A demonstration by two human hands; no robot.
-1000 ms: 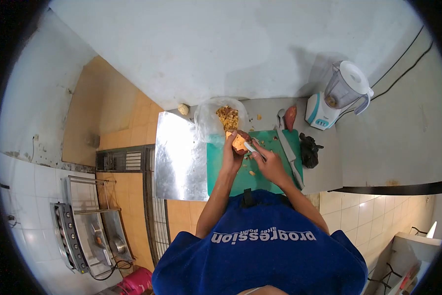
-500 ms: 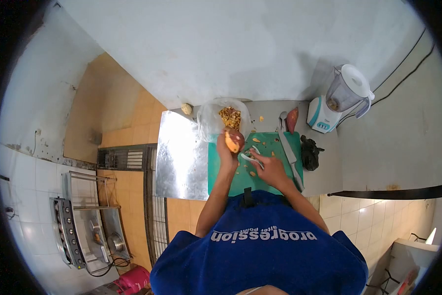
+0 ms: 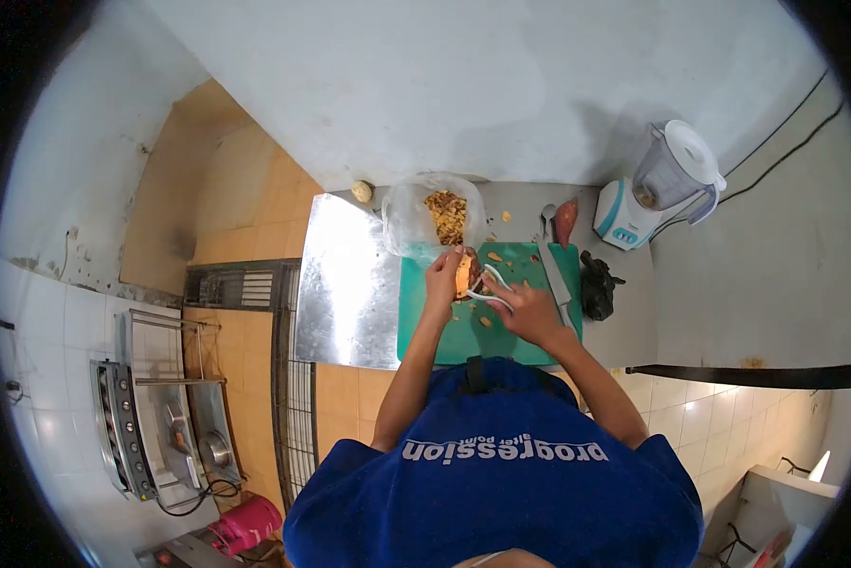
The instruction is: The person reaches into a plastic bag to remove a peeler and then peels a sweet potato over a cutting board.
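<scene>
A partly peeled sweet potato (image 3: 463,275), orange flesh showing beside reddish skin, is gripped in my left hand (image 3: 439,283) over the green cutting board (image 3: 425,331). My right hand (image 3: 529,312) is closed around a white peeler (image 3: 487,299), its head right at the sweet potato's right side. Peel scraps (image 3: 485,322) are scattered on the board. Just beyond my hands, a clear plastic bag (image 3: 402,216) holds a pile of peelings (image 3: 447,218). A large knife (image 3: 552,273) lies along the board's right part.
Another sweet potato (image 3: 565,222) and a spoon (image 3: 547,216) lie past the knife. A black plastic bag (image 3: 598,287) sits right of the board. A blender (image 3: 667,175) stands at the back right, by the wall. One pale lump (image 3: 362,191) rests at the counter's back left.
The sweet potato has turned in my left hand, showing more orange flesh toward me. My right hand has brought the peeler up against it.
</scene>
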